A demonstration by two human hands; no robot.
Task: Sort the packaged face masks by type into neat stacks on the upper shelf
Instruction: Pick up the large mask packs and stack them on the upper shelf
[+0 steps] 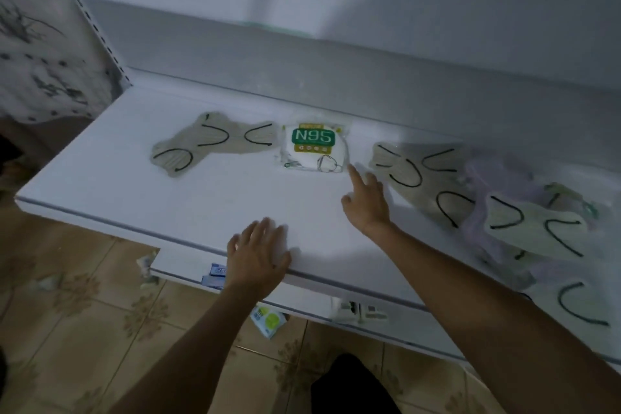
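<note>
On the white upper shelf (pixel 208 198) lies a white packet marked N95 (pixel 314 148), near the back. Left of it, pale green masks with black ear loops (pixel 208 143) overlap in clear wrappers. More green masks (pixel 426 178) spread loosely at the right, mixed with pale purple packets (pixel 480 222). My right hand (pixel 366 202) holds nothing; its index finger is stretched out, with the tip just below the N95 packet's right corner. My left hand (pixel 257 254) rests flat, fingers spread, on the shelf's front edge.
A lower shelf (pixel 181 262) juts out under the upper one, with blue-and-white packets (pixel 215 274) on it. A green-and-blue packet (pixel 268 321) and white items (pixel 363 311) show below. Tiled floor lies beneath. A slotted upright (pixel 104 40) stands at the back left.
</note>
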